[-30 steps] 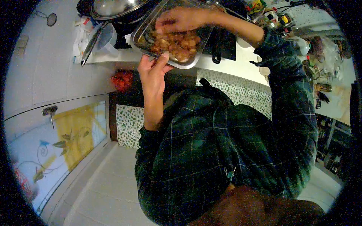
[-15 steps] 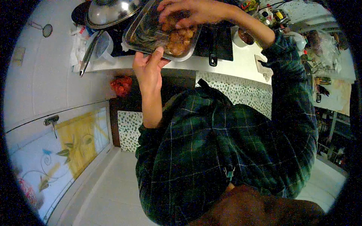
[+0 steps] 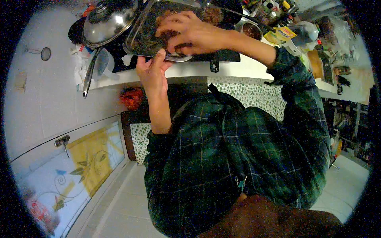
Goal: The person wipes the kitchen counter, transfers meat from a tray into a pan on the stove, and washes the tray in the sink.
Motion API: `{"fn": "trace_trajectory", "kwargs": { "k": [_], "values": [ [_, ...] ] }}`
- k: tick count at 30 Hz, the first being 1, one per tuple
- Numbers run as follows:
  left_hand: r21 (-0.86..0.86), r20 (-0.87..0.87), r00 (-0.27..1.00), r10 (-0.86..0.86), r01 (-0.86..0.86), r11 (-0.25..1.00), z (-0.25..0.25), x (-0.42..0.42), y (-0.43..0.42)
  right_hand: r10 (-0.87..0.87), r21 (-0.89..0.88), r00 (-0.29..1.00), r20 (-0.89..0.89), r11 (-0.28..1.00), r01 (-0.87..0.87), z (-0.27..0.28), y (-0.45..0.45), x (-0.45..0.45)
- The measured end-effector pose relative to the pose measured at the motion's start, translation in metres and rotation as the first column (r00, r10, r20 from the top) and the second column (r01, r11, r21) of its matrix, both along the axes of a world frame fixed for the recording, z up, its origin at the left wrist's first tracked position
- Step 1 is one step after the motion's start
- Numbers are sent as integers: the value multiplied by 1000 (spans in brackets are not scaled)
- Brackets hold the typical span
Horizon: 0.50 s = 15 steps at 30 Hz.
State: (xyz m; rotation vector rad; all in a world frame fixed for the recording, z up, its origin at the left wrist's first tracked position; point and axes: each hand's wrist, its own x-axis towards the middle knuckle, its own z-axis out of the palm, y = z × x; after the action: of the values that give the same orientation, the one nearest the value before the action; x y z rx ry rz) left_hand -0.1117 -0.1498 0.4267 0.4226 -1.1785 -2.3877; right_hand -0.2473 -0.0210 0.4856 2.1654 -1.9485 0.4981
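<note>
Pinched on the near rim of a rectangular metal tray (image 3: pixel 143 36), my left hand (image 3: pixel 154 75) has its thumb over the edge and its fingers below. My right hand (image 3: pixel 194 35) reaches into the tray with bent fingers spread apart. Brown, sauce-coated food pieces (image 3: pixel 166 16) show near the tray's far side; whatever lies beneath my right palm is hidden. Just beyond the tray, more brown food (image 3: pixel 212 16) sits in a dark pan with a long handle (image 3: pixel 242 16).
A domed metal lid (image 3: pixel 107 23) rests on cookware at the left, near a long handle (image 3: pixel 92 73) and a clear plastic container (image 3: pixel 104 63). At the right are a bowl (image 3: pixel 252 31), a yellow packet (image 3: pixel 281 35) and several bottles. A red bag (image 3: pixel 131 98) hangs below the counter.
My right hand has moved nearer and lower in the tray, over where the food pieces showed. The tray has shifted slightly left and up in view. The pan of food now shows beyond it.
</note>
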Motion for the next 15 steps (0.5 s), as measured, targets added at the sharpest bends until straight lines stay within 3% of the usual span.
{"fn": "trace_trajectory", "kwargs": {
  "k": [2, 3, 5, 7, 9, 10, 12, 15],
  "values": [
    [-23, -5, 1000, 25, -25, 999, -2, -4, 4, -133, 25, 980, -146, 990, 138, -9, -4, -26],
    [-27, -3, 1000, 24, -24, 999, 1, -3, 1, -231, -91, 962, -145, 971, 220, -18, -5, -41],
    [-12, 48, 997, 54, -54, 998, 7, 2, 1, -204, -246, 976, -79, 952, 179, 12, 10, -33],
    [-18, 73, 995, 71, -70, 997, 10, 4, 0, -210, -248, 977, -24, 948, 197, 6, 17, -33],
    [-18, 94, 991, 93, -91, 996, 11, 6, -2, -46, 50, 949, 313, 998, 32, 10, 23, -15],
    [-50, 90, 991, 100, -96, 994, 10, 6, -3, -1, 32, 932, 362, 999, -12, -3, 22, -5],
    [-95, 83, 992, 91, -83, 992, 11, 2, 1, -54, 20, 987, 151, 998, 52, -11, 26, 12],
    [-127, 83, 989, 120, -109, 986, 11, 0, 11, -204, 8, 970, 131, 979, 205, -13, 34, 9]
  ]
}}
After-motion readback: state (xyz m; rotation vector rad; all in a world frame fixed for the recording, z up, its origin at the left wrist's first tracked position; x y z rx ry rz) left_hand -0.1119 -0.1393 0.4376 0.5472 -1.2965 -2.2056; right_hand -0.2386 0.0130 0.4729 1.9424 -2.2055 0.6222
